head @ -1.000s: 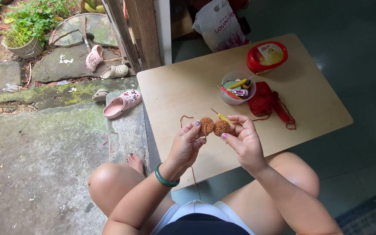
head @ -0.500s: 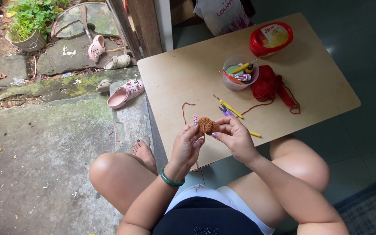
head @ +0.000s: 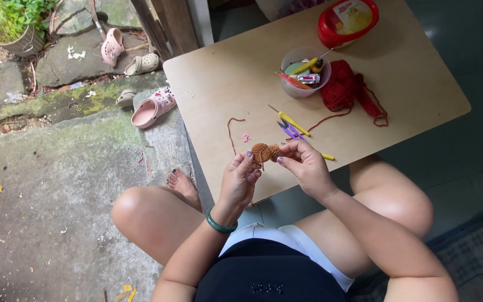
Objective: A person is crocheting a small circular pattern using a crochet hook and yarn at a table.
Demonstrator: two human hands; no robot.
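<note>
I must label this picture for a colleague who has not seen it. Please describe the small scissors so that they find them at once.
Start at the low wooden table and its red yarn. Toward the right hand, beside a yellow-handled hook, lie the scissors. They alone are purple, with two pointed blades.

Two small round crocheted discs (head: 265, 152) of orange-brown yarn sit side by side, edges touching — pinched at the fingertips just above the near edge of the wooden table. A loose brown yarn tail (head: 231, 133) curls on the tabletop just beside them.

Green bangle (head: 219, 223), painted nails, white shorts (head: 286, 237), dark top (head: 266, 277).
</note>
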